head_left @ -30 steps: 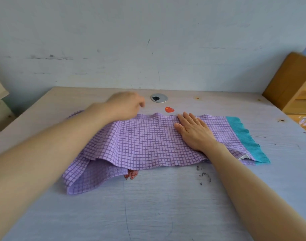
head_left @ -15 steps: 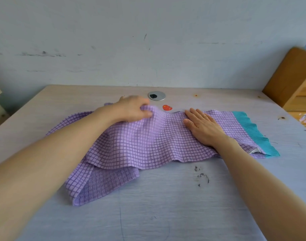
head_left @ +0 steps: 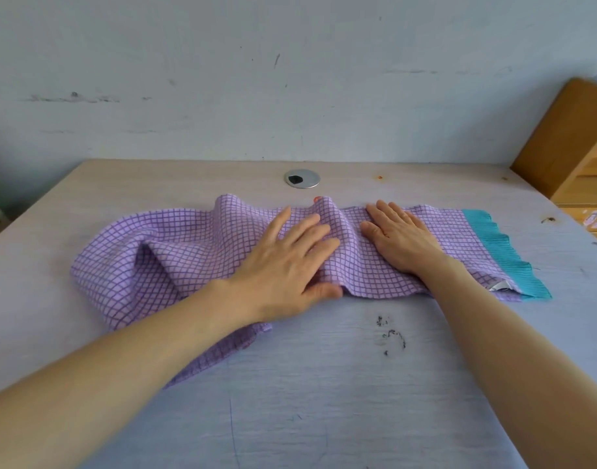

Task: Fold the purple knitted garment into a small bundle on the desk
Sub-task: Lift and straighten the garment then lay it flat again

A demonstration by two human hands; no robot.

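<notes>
The purple knitted garment (head_left: 188, 245), checked with darker lines and edged by a teal ribbed band (head_left: 500, 252) at its right end, lies as a long strip across the middle of the desk (head_left: 324, 384). My left hand (head_left: 287, 265) lies flat on its centre, fingers spread, thumb at the near edge. My right hand (head_left: 398, 238) presses flat on the cloth just to the right. Between the two hands the fabric bunches into a raised ridge. The left end is rumpled, with a flap hanging toward me under my left forearm.
A round metal cable grommet (head_left: 302, 178) sits in the desk behind the garment. A small red sticker (head_left: 317, 199) peeks out at the cloth's far edge. A wooden shelf unit (head_left: 574, 140) stands at the right. The wall runs along the desk's far edge.
My left hand let go of the far edge it was pulling and came down flat on the middle of the cloth. The garment's left part now lies spread out, and a ridge has formed between the hands.
</notes>
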